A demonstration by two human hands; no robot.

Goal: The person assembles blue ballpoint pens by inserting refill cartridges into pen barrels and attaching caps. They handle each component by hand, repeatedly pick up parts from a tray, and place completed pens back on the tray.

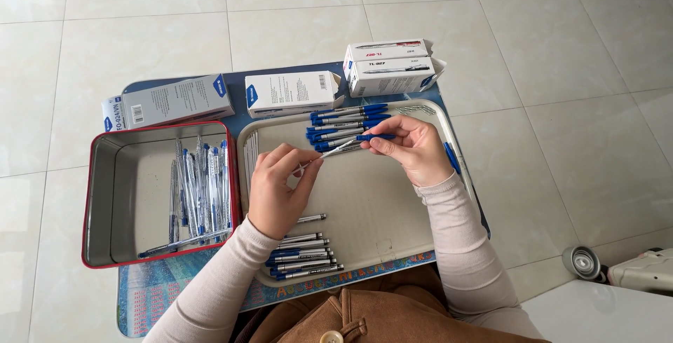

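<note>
Pen (341, 148) lies slantwise, blue end up-right, between both hands' fingers (308, 164).

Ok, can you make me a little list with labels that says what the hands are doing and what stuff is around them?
Left hand: pinches the pale end of a pen
Right hand: pinches the same pen's blue end
Tray: beige, under both hands
Far pens: blue-capped row at the tray's top
Near pens: row at the tray's lower edge
Tin: red-rimmed, left of the tray, holds clear pen barrels
Boxes: white and blue, behind tray and tin
</note>
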